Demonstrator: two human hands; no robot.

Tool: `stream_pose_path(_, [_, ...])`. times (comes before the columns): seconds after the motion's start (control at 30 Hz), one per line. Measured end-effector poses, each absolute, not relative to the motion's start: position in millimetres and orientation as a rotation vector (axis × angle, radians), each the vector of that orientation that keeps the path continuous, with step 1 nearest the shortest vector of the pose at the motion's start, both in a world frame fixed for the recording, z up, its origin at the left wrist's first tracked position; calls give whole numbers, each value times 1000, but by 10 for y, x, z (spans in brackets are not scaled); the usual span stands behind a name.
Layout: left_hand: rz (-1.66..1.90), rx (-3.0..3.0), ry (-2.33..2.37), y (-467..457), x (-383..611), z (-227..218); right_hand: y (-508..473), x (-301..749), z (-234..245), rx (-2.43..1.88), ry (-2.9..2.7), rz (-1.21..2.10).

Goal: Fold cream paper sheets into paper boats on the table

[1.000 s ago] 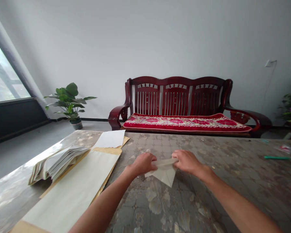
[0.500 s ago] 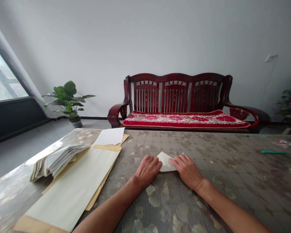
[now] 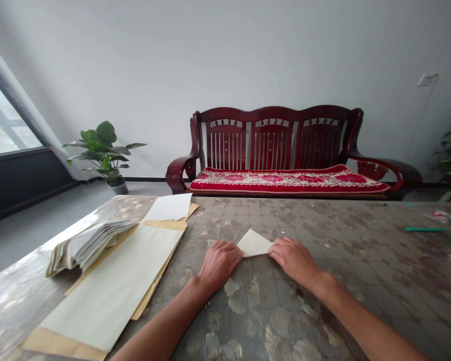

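A small cream sheet of paper [image 3: 254,243], folded to a triangle with its point facing away, lies on the patterned tabletop [image 3: 255,316]. At its left corner my left hand [image 3: 221,263] is closed on the paper, fingers curled together. My right hand [image 3: 293,258] pinches the opposite corner, thumb low and fingers bent over it. The tips of both hands hide the paper's two side corners. The middle and the far point of the triangle show between the hands.
To the left lie large cream sheets [image 3: 116,286] over brown paper [image 3: 63,345], a fanned stack of folded papers [image 3: 92,245] and a white sheet [image 3: 169,206]. A green pen [image 3: 425,229] is at the right. Beyond the table stands a wooden bench [image 3: 270,145].
My hands have moved apart, out to the paper's side corners, so more of the triangle shows. The left hand shifted left. The view has tilted slightly.
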State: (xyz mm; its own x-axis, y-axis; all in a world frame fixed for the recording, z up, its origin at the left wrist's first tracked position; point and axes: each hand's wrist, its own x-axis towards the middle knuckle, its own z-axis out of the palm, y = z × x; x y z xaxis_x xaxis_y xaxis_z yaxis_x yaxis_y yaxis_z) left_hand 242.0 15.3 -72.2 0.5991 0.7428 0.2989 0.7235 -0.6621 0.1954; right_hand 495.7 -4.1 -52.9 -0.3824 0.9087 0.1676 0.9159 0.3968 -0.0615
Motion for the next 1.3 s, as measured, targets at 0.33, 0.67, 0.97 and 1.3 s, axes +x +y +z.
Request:
stream_pose_path(0.33, [638,2265,1472,225,2391,-693,97,4992,-596,-1812,-2265,221])
stream_pose_path(0.67, [619,2242,1662,255,2408,-691,106,4970,-618,-1873,-2206,118])
stream_pose_path(0.97, [609,2294,1718,239,2413,-676,133,5013,-685,-1851,-2185,59])
stream_pose_path(1.3, [689,2260,1783,197,2400,-756,128,5012,-761,-1804,-2145,10])
